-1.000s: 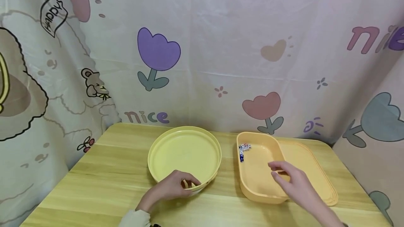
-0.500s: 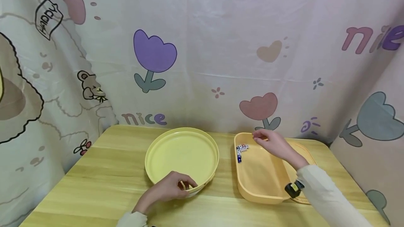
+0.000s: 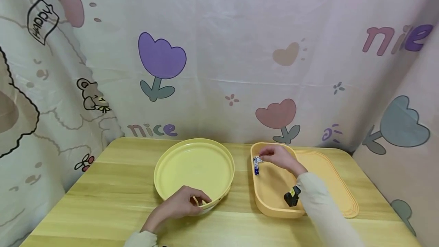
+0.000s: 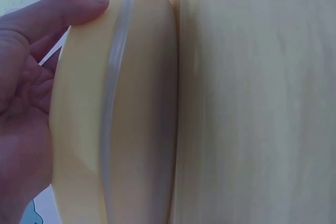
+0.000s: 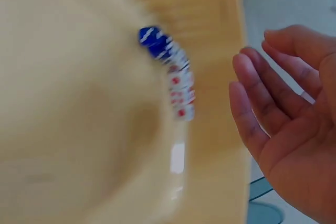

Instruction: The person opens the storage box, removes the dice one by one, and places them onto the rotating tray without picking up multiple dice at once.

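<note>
My left hand (image 3: 185, 202) pinches the near right rim of a round yellow container (image 3: 195, 170). In the left wrist view the thumb lies against the container's outer wall (image 4: 79, 103), with the other fingers on the inner side. My right hand (image 3: 279, 158) is over the far left part of an orange rectangular box (image 3: 271, 212), by several small dice (image 3: 256, 166). These blue and white dice (image 5: 176, 77) form a bent row along the box's inner edge in the right wrist view. The right fingers are loosely curved, apart from the dice and holding nothing.
An orange lid (image 3: 337, 186) lies flat at the box's right side, partly behind the right sleeve. Everything stands on a wood-grain table (image 3: 109, 186). A printed curtain (image 3: 212, 48) hangs along the table's back edge.
My right hand has gone from the box's right side up over its far rim, then down and left to the dice. The left hand stays on the container; the head view has shifted slightly.
</note>
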A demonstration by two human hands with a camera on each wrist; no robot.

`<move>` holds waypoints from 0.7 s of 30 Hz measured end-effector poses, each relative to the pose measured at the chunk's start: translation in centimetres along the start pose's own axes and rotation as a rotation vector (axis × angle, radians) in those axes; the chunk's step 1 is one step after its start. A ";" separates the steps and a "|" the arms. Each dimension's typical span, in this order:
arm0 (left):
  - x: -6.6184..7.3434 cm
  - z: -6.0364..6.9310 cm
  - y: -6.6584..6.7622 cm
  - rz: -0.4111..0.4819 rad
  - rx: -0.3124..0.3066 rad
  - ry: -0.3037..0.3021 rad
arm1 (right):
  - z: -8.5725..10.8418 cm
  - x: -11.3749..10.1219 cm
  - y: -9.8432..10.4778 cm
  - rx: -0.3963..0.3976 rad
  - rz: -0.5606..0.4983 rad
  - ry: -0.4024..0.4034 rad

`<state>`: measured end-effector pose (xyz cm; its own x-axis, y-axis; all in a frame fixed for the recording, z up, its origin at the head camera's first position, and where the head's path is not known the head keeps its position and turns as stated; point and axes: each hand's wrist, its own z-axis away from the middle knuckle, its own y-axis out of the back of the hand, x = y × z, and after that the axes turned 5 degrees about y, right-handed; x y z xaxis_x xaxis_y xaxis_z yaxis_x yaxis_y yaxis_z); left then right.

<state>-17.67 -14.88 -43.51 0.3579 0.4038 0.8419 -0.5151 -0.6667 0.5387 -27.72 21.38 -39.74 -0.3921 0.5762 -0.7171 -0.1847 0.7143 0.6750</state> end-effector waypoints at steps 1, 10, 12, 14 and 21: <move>0.0 0.0 0.0 -0.001 0.001 -0.004 | 0.0 0.3 -0.2 -0.009 -0.017 -0.014; -0.1 -0.1 0.1 -0.010 0.005 -0.022 | -0.1 2.3 -1.4 -0.090 -0.122 -0.085; -0.1 0.0 0.1 -0.010 0.005 -0.026 | -0.1 2.6 -1.6 -0.107 -0.152 -0.101; 0.0 0.0 0.2 -0.002 0.001 -0.029 | 0.1 2.8 -1.9 -0.127 -0.183 -0.114; 0.0 0.0 0.1 0.000 -0.002 -0.035 | 0.6 3.8 -2.8 -0.106 -0.257 -0.190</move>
<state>-17.75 -14.93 -43.48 0.3851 0.3814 0.8403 -0.5170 -0.6651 0.5388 -28.13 21.77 -44.48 -0.1480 0.4537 -0.8788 -0.3519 0.8063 0.4755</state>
